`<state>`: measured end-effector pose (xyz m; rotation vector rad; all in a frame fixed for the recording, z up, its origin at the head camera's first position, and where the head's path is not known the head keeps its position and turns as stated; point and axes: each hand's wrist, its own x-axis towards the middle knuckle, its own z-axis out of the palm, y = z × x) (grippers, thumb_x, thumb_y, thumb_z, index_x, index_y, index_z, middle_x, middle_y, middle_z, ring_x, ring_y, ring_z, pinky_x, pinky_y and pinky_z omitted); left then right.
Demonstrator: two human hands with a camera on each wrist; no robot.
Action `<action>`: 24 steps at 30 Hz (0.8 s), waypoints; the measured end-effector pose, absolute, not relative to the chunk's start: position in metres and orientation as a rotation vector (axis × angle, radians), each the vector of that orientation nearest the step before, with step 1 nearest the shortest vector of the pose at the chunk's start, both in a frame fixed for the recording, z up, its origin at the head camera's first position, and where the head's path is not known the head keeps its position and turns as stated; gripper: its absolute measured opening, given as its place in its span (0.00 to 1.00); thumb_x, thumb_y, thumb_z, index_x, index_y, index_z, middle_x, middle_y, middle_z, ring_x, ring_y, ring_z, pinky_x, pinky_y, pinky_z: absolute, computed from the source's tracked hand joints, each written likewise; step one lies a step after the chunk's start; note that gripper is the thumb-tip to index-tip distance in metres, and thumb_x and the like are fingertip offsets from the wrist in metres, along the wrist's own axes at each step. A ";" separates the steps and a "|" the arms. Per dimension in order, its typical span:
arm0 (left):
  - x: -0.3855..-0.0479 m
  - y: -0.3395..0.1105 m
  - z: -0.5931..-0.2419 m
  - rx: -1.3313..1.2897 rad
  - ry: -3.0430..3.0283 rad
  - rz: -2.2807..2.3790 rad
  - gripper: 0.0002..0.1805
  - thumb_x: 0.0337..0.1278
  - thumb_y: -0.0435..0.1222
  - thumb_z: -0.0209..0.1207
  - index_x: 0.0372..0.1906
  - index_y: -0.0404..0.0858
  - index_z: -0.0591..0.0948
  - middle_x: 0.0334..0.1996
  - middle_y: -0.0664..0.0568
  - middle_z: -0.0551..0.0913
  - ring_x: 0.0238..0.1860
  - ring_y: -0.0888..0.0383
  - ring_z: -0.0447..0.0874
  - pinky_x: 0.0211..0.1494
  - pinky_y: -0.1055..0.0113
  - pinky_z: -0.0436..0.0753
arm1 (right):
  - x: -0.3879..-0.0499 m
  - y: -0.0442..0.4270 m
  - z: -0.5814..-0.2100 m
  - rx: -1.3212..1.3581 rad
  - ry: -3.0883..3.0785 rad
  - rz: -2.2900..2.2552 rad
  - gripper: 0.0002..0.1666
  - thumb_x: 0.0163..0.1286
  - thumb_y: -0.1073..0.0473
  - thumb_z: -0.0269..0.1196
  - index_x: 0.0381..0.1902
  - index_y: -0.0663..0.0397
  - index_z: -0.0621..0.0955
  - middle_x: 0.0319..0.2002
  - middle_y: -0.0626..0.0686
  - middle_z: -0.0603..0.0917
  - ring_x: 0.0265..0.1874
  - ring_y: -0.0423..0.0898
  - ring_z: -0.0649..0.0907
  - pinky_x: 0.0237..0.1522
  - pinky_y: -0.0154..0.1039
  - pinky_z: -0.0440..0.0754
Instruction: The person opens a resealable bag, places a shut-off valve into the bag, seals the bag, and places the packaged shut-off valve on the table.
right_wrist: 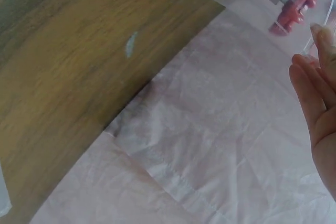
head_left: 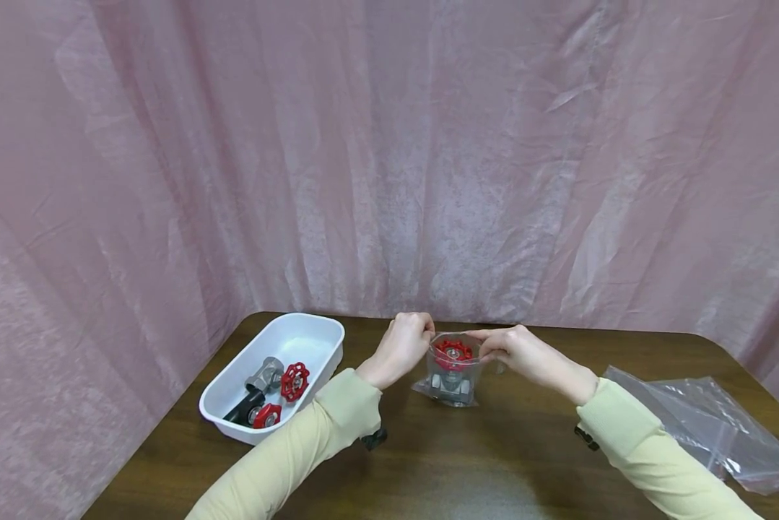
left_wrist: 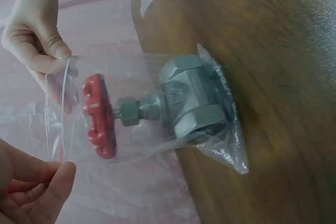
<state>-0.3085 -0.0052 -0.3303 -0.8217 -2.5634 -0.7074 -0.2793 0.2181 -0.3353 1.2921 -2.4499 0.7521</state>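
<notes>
Red-wheeled valve (head_left: 453, 366) upright in clear bag (left_wrist: 142, 144) on tabletop (head_left: 525, 455), left hand (head_left: 402, 344) pinching one side of the bag's mouth, right hand (head_left: 524, 352) pinching the other, white tray (head_left: 301, 337) left of the bag

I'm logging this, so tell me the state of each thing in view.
Clear bag: upright around valve; sealing unclear
Valve: upright, red handwheel uppermost
Left hand: pinches bag's top
Right hand: pinches bag's top, opposite side
White tray: uncovered, holding more valves
Loose bags: lying flattish, apparently empty
Curtain: hanging, creased
</notes>
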 end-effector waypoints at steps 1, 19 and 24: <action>-0.308 -0.005 -0.328 -0.826 -2.559 -0.726 0.07 0.52 0.27 0.56 0.22 0.39 0.79 0.19 0.56 0.76 0.20 0.63 0.72 0.24 0.72 0.71 | -0.279 0.219 -0.333 1.287 -2.416 0.741 0.08 0.50 0.74 0.65 0.24 0.58 0.80 0.47 0.62 0.78 0.31 0.41 0.80 0.25 0.30 0.76; -0.303 -0.008 -0.300 -0.916 -2.746 -1.051 0.07 0.53 0.25 0.56 0.23 0.35 0.79 0.12 0.54 0.76 0.13 0.59 0.75 0.17 0.71 0.73 | -0.276 0.229 -0.318 1.316 -2.211 0.684 0.12 0.44 0.77 0.68 0.26 0.58 0.83 0.37 0.57 0.83 0.32 0.45 0.82 0.32 0.27 0.75; -0.302 -0.009 -0.298 -0.954 -2.732 -1.172 0.07 0.53 0.25 0.56 0.23 0.34 0.77 0.14 0.51 0.76 0.14 0.59 0.76 0.20 0.69 0.76 | -0.274 0.233 -0.318 1.270 -2.193 0.729 0.15 0.42 0.79 0.68 0.28 0.59 0.84 0.36 0.55 0.83 0.33 0.47 0.82 0.35 0.24 0.73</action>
